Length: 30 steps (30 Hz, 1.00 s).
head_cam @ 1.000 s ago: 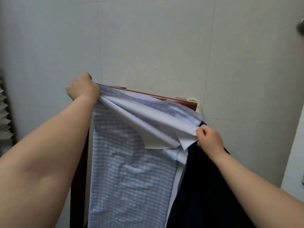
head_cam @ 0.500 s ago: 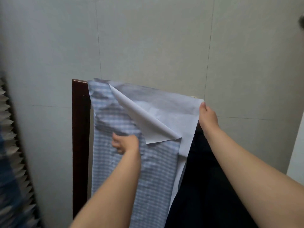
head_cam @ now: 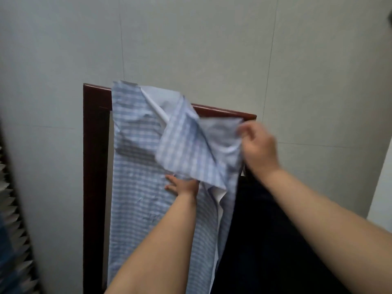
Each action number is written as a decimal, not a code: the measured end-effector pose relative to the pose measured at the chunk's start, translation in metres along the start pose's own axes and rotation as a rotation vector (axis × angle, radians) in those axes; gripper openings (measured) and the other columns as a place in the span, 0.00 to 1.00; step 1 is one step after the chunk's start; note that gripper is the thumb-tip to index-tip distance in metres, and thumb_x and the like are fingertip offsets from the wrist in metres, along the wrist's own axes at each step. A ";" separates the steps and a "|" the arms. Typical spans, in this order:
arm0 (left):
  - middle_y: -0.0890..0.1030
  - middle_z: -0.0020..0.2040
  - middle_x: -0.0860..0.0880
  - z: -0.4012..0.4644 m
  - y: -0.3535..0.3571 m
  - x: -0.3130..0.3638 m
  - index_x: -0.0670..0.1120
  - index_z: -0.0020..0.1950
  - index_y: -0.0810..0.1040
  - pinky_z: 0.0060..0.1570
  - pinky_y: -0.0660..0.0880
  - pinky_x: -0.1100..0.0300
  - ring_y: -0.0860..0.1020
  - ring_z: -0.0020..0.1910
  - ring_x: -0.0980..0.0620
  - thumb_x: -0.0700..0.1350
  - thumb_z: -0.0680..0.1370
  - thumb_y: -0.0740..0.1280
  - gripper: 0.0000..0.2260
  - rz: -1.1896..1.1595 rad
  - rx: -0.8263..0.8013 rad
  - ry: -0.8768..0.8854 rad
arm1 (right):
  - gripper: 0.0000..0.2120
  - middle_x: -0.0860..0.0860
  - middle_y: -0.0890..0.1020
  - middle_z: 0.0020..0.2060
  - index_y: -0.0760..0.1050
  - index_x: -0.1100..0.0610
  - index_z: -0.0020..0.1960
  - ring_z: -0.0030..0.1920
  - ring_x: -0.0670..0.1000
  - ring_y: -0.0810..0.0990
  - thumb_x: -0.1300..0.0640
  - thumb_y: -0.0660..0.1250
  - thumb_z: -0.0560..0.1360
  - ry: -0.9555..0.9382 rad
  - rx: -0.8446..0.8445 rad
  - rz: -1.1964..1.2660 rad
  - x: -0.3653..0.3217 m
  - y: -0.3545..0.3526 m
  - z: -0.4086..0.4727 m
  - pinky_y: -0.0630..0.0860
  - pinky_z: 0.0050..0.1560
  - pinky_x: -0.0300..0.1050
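A light blue checked cloth (head_cam: pixel 137 187) with a white underside hangs over the top bar of a dark red wooden frame (head_cam: pixel 95 145). My left hand (head_cam: pixel 182 185) lies against the hanging cloth near its middle, fingers stretched out to the left and partly hidden under a folded flap. My right hand (head_cam: pixel 258 147) grips the bunched upper right edge of the cloth just below the frame's top bar and holds the flap away from it.
A dark navy garment (head_cam: pixel 265 240) hangs on the frame right of the checked cloth. A grey tiled wall (head_cam: pixel 212 49) stands close behind. A pleated grey blind (head_cam: pixel 10 230) runs down the left edge.
My right hand has gathered the cloth's upper right part and pulled a checked flap down and forward. My left hand has spread out flat and moved a little right on the cloth.
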<state>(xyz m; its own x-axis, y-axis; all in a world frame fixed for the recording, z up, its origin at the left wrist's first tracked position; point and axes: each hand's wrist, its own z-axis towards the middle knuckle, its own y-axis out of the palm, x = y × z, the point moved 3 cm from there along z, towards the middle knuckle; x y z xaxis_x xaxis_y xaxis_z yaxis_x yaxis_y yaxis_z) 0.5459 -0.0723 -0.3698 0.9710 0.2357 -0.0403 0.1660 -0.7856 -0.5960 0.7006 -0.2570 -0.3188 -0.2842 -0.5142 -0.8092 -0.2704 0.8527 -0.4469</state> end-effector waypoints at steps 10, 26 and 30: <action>0.34 0.76 0.51 -0.002 0.001 -0.015 0.58 0.76 0.38 0.67 0.65 0.41 0.53 0.75 0.41 0.63 0.67 0.72 0.51 -0.037 -0.052 0.053 | 0.22 0.54 0.80 0.55 0.73 0.61 0.58 0.52 0.55 0.80 0.45 0.67 0.73 0.757 -0.054 0.180 0.061 0.000 0.042 0.77 0.53 0.49; 0.39 0.78 0.52 0.031 -0.042 0.030 0.58 0.77 0.43 0.72 0.50 0.42 0.42 0.77 0.43 0.59 0.80 0.53 0.28 0.609 0.140 0.530 | 0.23 0.53 0.54 0.77 0.72 0.49 0.67 0.75 0.62 0.54 0.54 0.69 0.72 -0.828 -0.404 -0.814 0.029 0.094 -0.068 0.46 0.69 0.73; 0.37 0.78 0.52 0.046 -0.057 0.065 0.60 0.76 0.41 0.72 0.51 0.42 0.39 0.76 0.44 0.60 0.80 0.54 0.30 0.691 0.172 0.765 | 0.35 0.50 0.44 0.78 0.55 0.47 0.75 0.76 0.59 0.49 0.54 0.65 0.72 -0.071 -0.152 -0.715 0.056 0.064 -0.013 0.49 0.72 0.63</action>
<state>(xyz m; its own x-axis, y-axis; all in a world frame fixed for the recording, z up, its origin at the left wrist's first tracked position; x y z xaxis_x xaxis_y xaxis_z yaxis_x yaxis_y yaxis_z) 0.5917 0.0137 -0.3757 0.7051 -0.7059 0.0668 -0.4355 -0.5055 -0.7448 0.6554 -0.2326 -0.3874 0.0681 -0.9287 -0.3644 -0.4940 0.2860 -0.8211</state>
